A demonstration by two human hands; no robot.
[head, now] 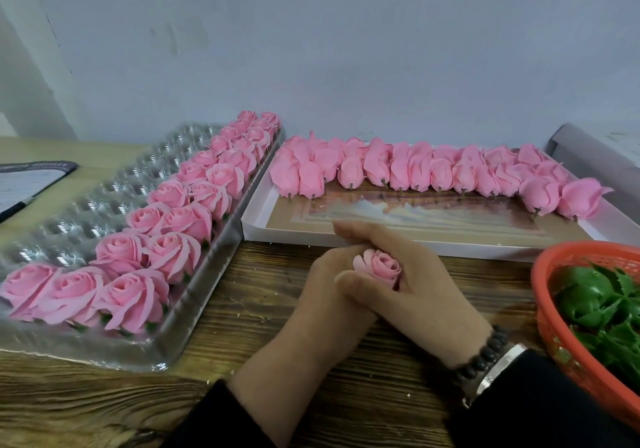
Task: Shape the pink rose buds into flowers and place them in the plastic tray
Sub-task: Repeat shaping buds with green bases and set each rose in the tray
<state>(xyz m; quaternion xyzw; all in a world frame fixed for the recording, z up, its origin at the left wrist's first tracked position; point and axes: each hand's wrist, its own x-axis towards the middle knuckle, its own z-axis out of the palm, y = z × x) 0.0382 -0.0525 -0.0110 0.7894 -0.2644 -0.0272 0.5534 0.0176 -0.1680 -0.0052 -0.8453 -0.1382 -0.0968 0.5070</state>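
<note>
A pink rose bud (379, 267) sits between both my hands above the wooden table. My right hand (419, 281) wraps around it from the right, thumb in front and fingers behind. My left hand (323, 295) grips it from the left and below. The clear plastic tray (86, 205) on the left holds two rows of opened pink roses (180, 226) along its right side, plus more across its near end. A white cardboard box (346, 234) behind my hands holds a row of closed pink buds (415, 170).
A red plastic basket (554, 323) with green leaf calyxes (602, 305) stands at the right edge. A dark-edged paper or board (27, 181) lies at the far left. A grey wall rises right behind the table.
</note>
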